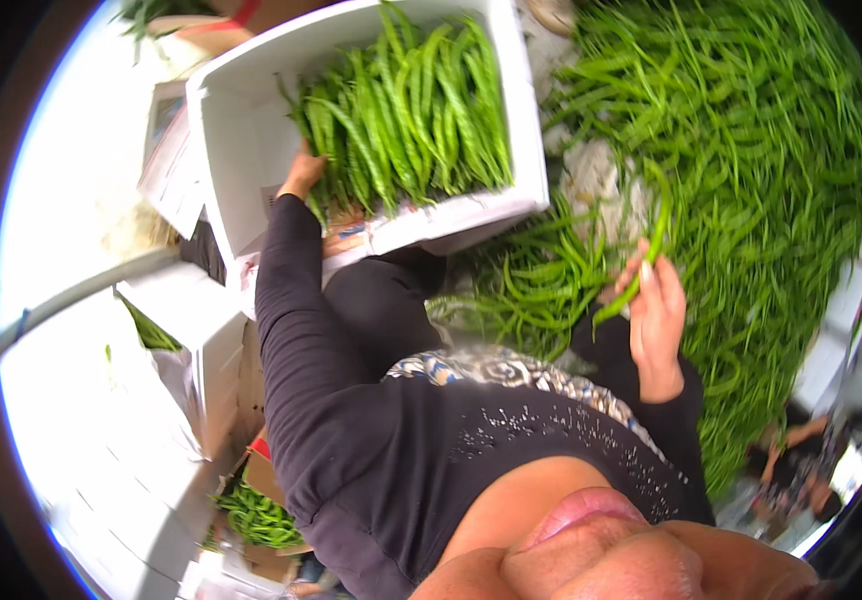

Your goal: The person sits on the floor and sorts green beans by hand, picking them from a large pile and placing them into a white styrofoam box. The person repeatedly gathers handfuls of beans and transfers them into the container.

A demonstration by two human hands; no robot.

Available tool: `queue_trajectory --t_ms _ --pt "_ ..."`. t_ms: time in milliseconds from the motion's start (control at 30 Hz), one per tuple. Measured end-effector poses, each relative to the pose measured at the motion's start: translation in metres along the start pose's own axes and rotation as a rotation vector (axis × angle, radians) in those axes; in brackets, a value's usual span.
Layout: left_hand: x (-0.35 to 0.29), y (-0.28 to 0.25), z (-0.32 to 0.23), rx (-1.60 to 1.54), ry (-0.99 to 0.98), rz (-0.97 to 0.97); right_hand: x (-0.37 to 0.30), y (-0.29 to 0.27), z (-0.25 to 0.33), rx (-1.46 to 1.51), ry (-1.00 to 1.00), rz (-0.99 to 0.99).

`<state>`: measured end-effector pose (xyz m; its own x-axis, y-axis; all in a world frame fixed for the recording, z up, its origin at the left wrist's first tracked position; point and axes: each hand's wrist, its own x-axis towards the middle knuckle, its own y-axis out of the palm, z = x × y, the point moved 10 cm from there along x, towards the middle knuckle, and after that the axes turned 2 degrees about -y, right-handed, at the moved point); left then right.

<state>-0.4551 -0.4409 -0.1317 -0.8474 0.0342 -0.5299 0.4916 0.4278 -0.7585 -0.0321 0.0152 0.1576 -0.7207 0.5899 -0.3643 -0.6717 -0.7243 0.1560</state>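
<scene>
My right hand holds one long green chili pepper between thumb and fingers; the pepper stands nearly upright and curves at both ends. In front of me, a white foam box contains a layer of long green chili peppers laid side by side. My left hand reaches into this box and touches the left edge of the layer. Peppers hide part of its fingers, so I cannot see whether it grips any.
A large heap of loose green chili peppers spreads along my right. A smaller loose bunch lies by my knees. White boxes stand at the left, and more peppers lie at lower left. Another person is at the far lower right.
</scene>
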Motion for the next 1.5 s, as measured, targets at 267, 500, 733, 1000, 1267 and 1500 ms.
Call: queue_trajectory --t_ms 267,500,733,1000,1267,1500 --pt "-0.240 -0.072 -0.303 -0.156 1.159 -0.418 0.003 -0.064 -0.047 -0.001 0.078 -0.178" --pt "-0.372 0.159 -0.380 0.267 1.419 0.535 -0.040 -0.136 -0.242 0.190 0.232 -0.633" --pt "-0.266 0.358 -0.324 0.639 0.989 0.511 -0.154 -0.185 -0.394 -0.291 1.016 -0.757" --pt "-0.263 0.418 -0.328 0.798 1.233 0.339 -0.155 -0.188 -0.434 -0.610 0.981 -0.407" --pt "-0.264 0.425 -0.324 0.763 1.347 0.438 -0.147 -0.145 -0.435 -0.049 1.022 -0.268" --pt "-0.274 0.418 -0.331 0.880 1.208 0.588 -0.105 -0.140 -0.445 0.208 0.988 -0.320"
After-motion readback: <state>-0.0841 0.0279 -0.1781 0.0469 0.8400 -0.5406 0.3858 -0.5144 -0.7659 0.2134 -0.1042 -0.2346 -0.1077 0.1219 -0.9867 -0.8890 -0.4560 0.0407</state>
